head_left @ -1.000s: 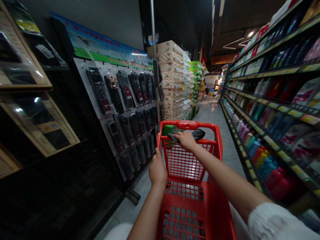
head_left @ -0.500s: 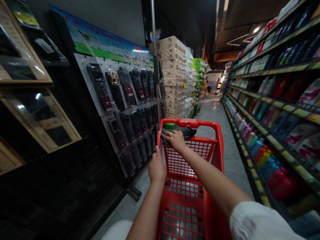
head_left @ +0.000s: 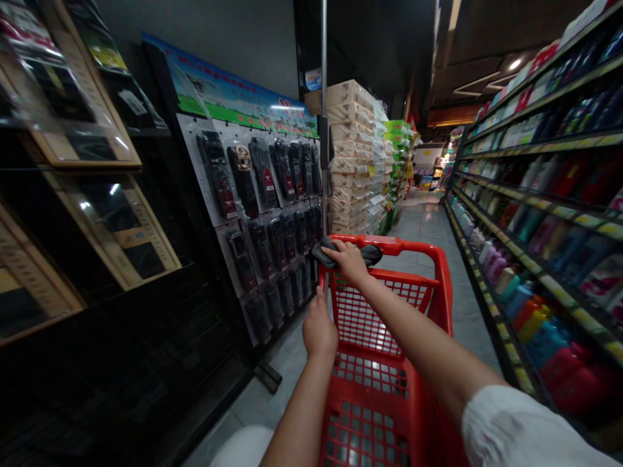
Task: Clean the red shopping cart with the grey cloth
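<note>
A red plastic shopping cart (head_left: pixel 442 285) stands in front of me, its basket of open grid. My right hand (head_left: pixel 351 263) presses a dark grey cloth (head_left: pixel 322 253) over the left end of the cart's handle bar (head_left: pixel 384 244), fingers bent over the fabric. Part of the cloth sticks out to the right of the hand. Lower down, my left hand (head_left: pixel 320 329) is closed around the cart's left side rim, fingers pointing up along it; the rim is partly hidden behind the hand.
To the left hang packaged belts (head_left: pixel 265 172) on a display rack (head_left: pixel 195 149), beside boxed goods (head_left: pixel 141 240). Stacked tissue packs (head_left: pixel 350 155) stand beyond the cart. Shelves of bottles (head_left: pixel 530 311) line the right. A tiled aisle (head_left: pixel 423 217) runs ahead. A metal pole (head_left: pixel 324 78) rises near the handle.
The view has swung a little left, so everything sits further right. My right hand and the cloth have moved up onto the handle's left corner. My left hand keeps its place on the rim.
</note>
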The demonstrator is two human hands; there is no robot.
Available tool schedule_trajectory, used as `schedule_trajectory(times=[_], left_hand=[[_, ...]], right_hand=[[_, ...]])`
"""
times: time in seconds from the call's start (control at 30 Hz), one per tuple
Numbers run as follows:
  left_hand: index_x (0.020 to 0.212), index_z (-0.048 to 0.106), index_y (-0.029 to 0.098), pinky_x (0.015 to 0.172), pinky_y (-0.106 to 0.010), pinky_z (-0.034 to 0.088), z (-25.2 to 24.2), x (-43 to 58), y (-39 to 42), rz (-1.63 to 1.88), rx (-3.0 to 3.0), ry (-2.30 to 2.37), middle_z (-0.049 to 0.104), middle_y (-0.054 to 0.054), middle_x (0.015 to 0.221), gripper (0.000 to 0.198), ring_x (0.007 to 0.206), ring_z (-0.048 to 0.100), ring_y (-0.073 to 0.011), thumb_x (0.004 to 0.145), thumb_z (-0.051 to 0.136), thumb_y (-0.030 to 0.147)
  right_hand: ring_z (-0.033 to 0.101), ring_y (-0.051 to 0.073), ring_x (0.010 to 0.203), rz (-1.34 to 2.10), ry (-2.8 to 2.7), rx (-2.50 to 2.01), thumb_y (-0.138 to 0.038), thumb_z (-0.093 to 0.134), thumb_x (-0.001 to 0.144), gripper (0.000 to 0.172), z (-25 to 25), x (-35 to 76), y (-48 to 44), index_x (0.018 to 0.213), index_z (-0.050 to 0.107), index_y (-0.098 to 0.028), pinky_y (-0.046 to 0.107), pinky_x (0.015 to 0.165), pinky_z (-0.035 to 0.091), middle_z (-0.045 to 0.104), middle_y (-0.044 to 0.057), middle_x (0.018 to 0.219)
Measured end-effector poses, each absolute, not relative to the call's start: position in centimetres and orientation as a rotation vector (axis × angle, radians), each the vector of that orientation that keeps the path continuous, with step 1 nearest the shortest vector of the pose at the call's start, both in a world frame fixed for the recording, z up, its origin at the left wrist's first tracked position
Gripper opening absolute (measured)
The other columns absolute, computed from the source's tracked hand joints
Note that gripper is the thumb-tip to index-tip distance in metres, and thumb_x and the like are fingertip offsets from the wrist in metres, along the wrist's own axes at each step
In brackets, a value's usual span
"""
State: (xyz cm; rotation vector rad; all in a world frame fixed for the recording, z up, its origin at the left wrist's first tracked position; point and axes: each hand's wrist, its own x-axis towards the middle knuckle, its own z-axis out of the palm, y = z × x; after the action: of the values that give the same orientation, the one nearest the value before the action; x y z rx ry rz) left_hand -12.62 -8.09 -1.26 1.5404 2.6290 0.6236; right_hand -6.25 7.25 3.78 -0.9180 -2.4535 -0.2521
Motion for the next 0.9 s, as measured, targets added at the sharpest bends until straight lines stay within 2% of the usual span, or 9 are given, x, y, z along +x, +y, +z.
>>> schedule_trajectory(times=[0.2, 0.5, 0.6, 0.8, 0.9], left_hand=[[0.154, 0.019, 0.008, 0.074, -0.027, 0.050, -1.0, -12.8, -8.1, 0.716, 1.363, 2.630, 0.070, -0.018, 0.112, 0.068, 0.096, 0.070, -0.0237, 0.089, 0.038, 0.005], [0.151, 0.024, 0.005, 0.069, -0.029, 0.050, -0.8, -12.7, -8.5, 0.861, 1.291, 2.607, 0.073, -0.019, 0.105, 0.064, 0.092, 0.071, -0.0253, 0.091, 0.043, 0.012], [0.151, 0.026, 0.004, 0.067, -0.029, 0.050, -0.9, -12.7, -8.5, 0.895, 1.313, 2.603, 0.073, -0.019, 0.102, 0.063, 0.090, 0.072, -0.0260, 0.091, 0.044, 0.014], [0.152, 0.020, 0.004, 0.071, -0.030, 0.052, -1.2, -12.7, -8.2, 0.894, 1.336, 2.602, 0.073, -0.019, 0.103, 0.073, 0.090, 0.072, -0.0267, 0.088, 0.052, 0.017], [0.153, 0.013, 0.002, 0.080, -0.034, 0.053, -1.3, -12.5, -8.3, 0.966, 1.322, 2.570, 0.068, -0.022, 0.115, 0.081, 0.100, 0.069, -0.0289, 0.087, 0.057, 0.022]], right_hand=[[0.046, 0.026, 0.112, -0.419, -2.521, -1.019, -0.022, 0.033, 0.099, 0.048, 1.8, -7.7, 5.6, 0.145, 0.043, -0.033, 0.041, 0.085, 0.038, 0.046, 0.007, 0.147], [0.046, 0.025, 0.111, -0.486, -2.709, -0.617, -0.030, 0.035, 0.101, 0.041, -0.5, -5.8, 2.1, 0.137, 0.053, -0.035, 0.039, 0.084, 0.039, 0.044, -0.001, 0.151], [0.045, 0.025, 0.114, -0.515, -2.739, -0.568, -0.030, 0.037, 0.101, 0.040, 0.3, -5.8, 3.1, 0.136, 0.054, -0.037, 0.039, 0.085, 0.040, 0.046, -0.002, 0.150], [0.048, 0.027, 0.109, -0.500, -2.653, -0.864, -0.024, 0.035, 0.099, 0.045, 2.9, -7.2, 5.1, 0.139, 0.051, -0.035, 0.041, 0.080, 0.042, 0.042, 0.000, 0.153], [0.049, 0.026, 0.108, -0.462, -2.649, -0.839, -0.024, 0.034, 0.100, 0.046, 1.9, -7.0, 4.2, 0.141, 0.049, -0.036, 0.041, 0.083, 0.043, 0.037, -0.002, 0.156]])
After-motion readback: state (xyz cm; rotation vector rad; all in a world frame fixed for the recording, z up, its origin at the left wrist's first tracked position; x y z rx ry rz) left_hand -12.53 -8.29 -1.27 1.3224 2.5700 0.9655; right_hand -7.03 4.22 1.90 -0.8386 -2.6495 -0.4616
